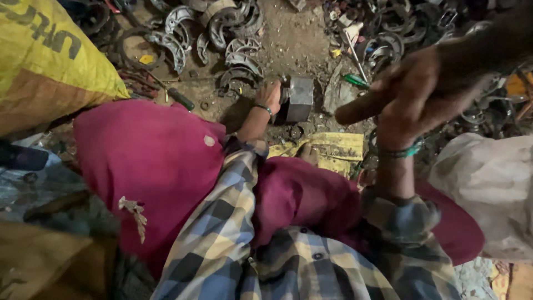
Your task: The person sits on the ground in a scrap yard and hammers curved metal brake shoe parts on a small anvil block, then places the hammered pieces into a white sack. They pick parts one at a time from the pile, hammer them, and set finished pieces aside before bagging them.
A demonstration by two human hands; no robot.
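Gripping a wooden handle (361, 108), the right hand (408, 105) is raised up, fingers wrapped tight around it. Left hand (270, 95) is stretched out low, resting against a grey metal block (300, 99) on the dirt floor; can't tell if it's actually clamped on anything. Curved metal shoe parts (239, 61) lie scattered just beyond, yellow sack (44, 61) off left.

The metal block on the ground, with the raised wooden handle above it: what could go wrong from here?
1. The left hand rests against the metal block; a strike there could hit its fingers.
2. The right hand grips the wooden handle raised high; its head is out of view, so the swing may miss.
3. Curved metal parts lie close; one could jump.
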